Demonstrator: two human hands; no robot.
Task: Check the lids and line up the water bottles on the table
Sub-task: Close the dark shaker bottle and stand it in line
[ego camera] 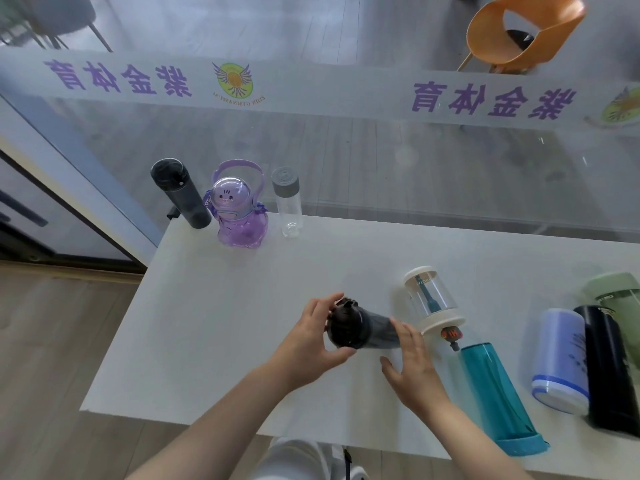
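A dark smoky bottle lies tilted above the white table. My left hand grips its black lid with thumb below and fingers above. My right hand holds the bottle's body from the right side, fingers curled behind it. At the table's far left edge three bottles stand in a row: a tall dark one, a purple astronaut-shaped one, and a clear one with a grey cap.
To the right lie a clear bottle with cream ends, a teal bottle, a light blue bottle, a black bottle and a pale green one. A glass wall runs behind the table. An orange chair stands beyond it.
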